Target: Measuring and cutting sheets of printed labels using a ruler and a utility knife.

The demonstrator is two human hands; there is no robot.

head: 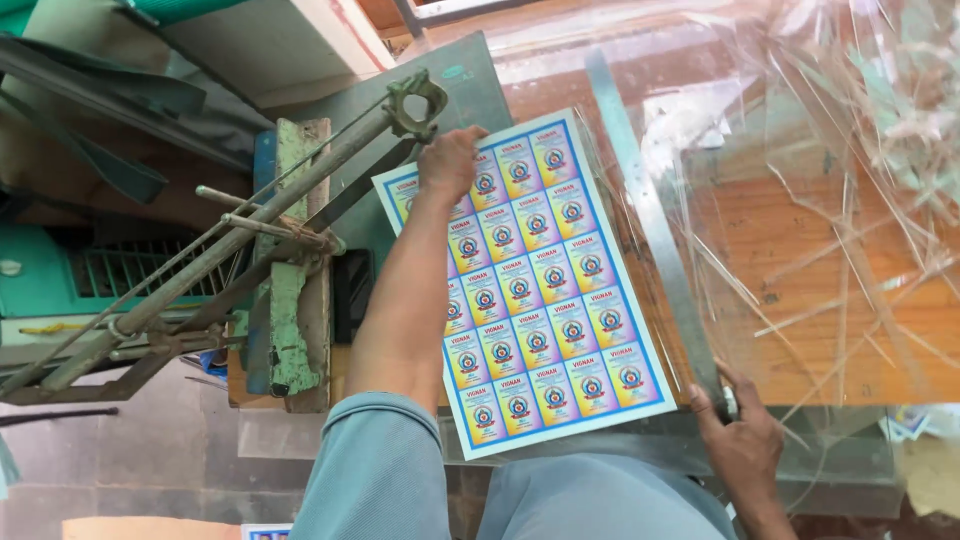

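A printed sheet [535, 290] with rows of small colourful label squares lies on the bed of a manual paper cutter. My left hand [450, 160] rests fingers-down on the sheet's far left corner, near the cutter's blade arm [230, 240]. My right hand [735, 435] grips the near end of a long metal ruler [650, 210] that runs along the sheet's right edge. A clear plastic film covers the sheet and the table to the right.
The green cutter frame [290, 260] and its long lever stand at the left. Clear plastic trimmings [860, 180] pile over the orange wooden table [800, 250] at the right. A grey floor shows at bottom left.
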